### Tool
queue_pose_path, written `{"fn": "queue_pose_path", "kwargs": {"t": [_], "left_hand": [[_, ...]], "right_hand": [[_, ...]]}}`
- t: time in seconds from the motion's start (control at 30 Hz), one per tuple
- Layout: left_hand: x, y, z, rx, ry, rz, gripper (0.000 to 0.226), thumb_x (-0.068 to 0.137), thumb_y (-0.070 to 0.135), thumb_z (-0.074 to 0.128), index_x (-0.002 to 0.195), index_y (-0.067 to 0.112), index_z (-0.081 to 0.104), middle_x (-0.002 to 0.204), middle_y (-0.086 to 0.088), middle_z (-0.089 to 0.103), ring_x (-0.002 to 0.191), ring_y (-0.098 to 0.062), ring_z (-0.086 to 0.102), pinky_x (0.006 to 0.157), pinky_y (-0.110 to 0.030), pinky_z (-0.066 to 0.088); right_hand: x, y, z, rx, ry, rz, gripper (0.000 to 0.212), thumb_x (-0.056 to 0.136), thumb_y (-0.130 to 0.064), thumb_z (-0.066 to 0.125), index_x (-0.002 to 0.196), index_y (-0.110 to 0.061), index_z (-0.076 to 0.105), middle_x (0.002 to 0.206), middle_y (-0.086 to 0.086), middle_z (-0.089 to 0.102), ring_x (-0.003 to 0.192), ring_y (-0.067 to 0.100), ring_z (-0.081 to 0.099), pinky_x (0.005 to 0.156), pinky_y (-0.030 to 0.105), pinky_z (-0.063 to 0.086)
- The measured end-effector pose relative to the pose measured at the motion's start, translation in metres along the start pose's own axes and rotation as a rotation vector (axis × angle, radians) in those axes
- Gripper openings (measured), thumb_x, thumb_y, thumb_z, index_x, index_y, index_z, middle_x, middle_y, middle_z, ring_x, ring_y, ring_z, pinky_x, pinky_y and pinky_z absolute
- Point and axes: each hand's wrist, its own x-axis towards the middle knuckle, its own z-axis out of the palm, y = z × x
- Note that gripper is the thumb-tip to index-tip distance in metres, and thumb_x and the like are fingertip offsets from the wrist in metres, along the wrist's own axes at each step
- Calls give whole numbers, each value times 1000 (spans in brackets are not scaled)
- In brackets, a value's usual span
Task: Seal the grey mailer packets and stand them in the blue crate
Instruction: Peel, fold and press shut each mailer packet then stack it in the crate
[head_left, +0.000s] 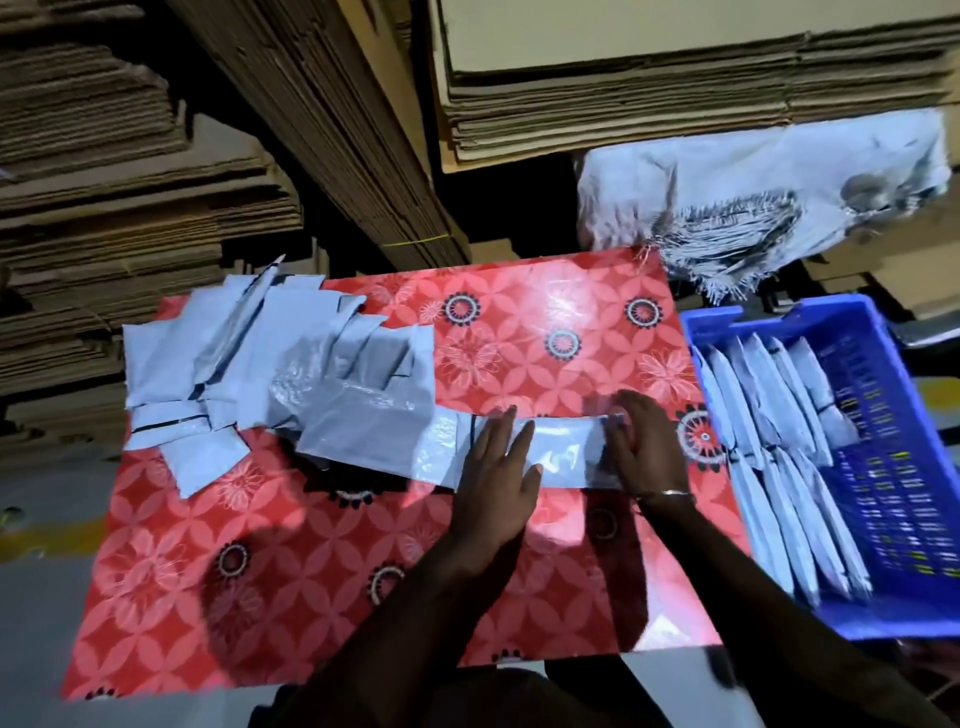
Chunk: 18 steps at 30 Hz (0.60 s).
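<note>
I see stacks of flattened cardboard (156, 171) filling the far side of the scene, with a pale woven sack (769, 192) lying at the far right. Nearer is the table (291, 587), covered in a red flowered cloth. The blue crate (904, 467) sits at the table's right edge, and a row of grey packets (779, 441) stands on edge inside it, along its left side. A loose pile of grey mailers (260, 374) is spread over the far left part of the table, overlapping one another.

One grey mailer (558, 457) lies flat near the middle of the table, its left end touching the pile. My left hand (493, 478) rests on it with fingers straight and spread, pressing it flat, so that grip is open. My right hand (647, 447) is at the mailer's right end, fingers curled down over the edge and holding it there. A thin bracelet (670, 493) circles the right wrist.
</note>
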Motion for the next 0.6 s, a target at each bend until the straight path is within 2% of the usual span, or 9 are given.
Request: {"fn": "queue_pose_path", "kwargs": {"t": [0.07,0.13,0.3,0.37,0.47,0.6], "left_hand": [[10,-4,6,136,9,-38,61,97,39,36,155,21,43,168,-7,26,156,-29,21,126,-45,21],[16,-5,17,171,-22,-109,62,97,40,31,155,20,43,168,-10,27,156,-32,21,125,-51,23],[9,6,30,127,-75,-138,64,99,38,24,157,18,41,168,-13,25,155,-33,23,125,-49,24],[1,16,36,164,-34,-82,61,100,34,28,158,18,38,169,-11,23,156,-29,22,126,-46,22],[-11,27,52,203,-36,-42,60,104,33,30,162,21,26,172,-1,13,159,-18,8,128,-45,12],[-18,34,60,291,-44,-49,62,106,35,31,164,20,15,173,3,5,159,-15,1,128,-47,11]], "right_hand": [[-8,-17,9,-55,-106,-227,41,96,-18,53,135,-5,60,137,15,59,126,30,53,107,36,40],[-17,-14,22,-99,-214,-332,45,98,-20,48,139,-5,56,145,15,54,133,31,49,111,41,39],[-30,-3,30,-160,-294,-307,54,93,-17,53,145,-3,48,153,15,46,143,33,39,113,47,36],[-34,5,28,-219,-300,-313,56,96,-21,50,150,-8,43,158,10,40,149,28,30,117,48,29],[-39,22,27,-303,-373,-332,59,101,-34,38,157,-16,31,166,1,23,155,22,13,122,50,14],[-38,33,31,-343,-429,-323,62,102,-42,33,160,-22,21,168,-6,9,156,15,-1,123,46,0]]}}
